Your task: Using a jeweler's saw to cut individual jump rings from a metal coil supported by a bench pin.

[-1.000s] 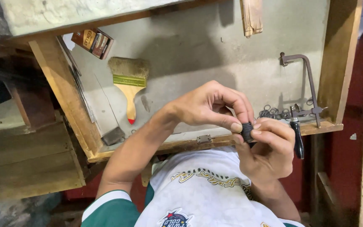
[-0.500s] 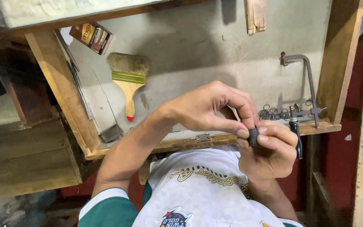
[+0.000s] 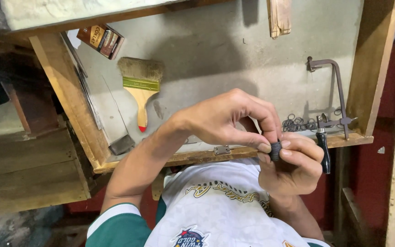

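Both hands meet over the front edge of a wooden drawer [image 3: 76, 119]. A small dark ribbed cylinder [image 3: 275, 150] is pinched between them. My left hand [image 3: 225, 121] reaches in from the left and grips it with thumb and fingertips. My right hand [image 3: 296, 167] cups it from below and the right, thumb pressed on its side. Just right of my right hand lies a jeweller's saw frame [image 3: 337, 93] with a black handle [image 3: 324, 153]. My white and green shirt [image 3: 216, 206] fills the bottom of the view.
In the grey-floored drawer lie a wide paintbrush [image 3: 140, 87] with a wooden handle, a brown packet [image 3: 101, 40] at the back left, a flat metal blade [image 3: 120, 137], and several small metal rings [image 3: 298, 123] near the saw. A wooden shelf [image 3: 28, 169] stands at left.
The hands and the dark piece have drifted slightly down and right. My left fingertips have shifted a little on the piece. Nothing in the drawer moved.
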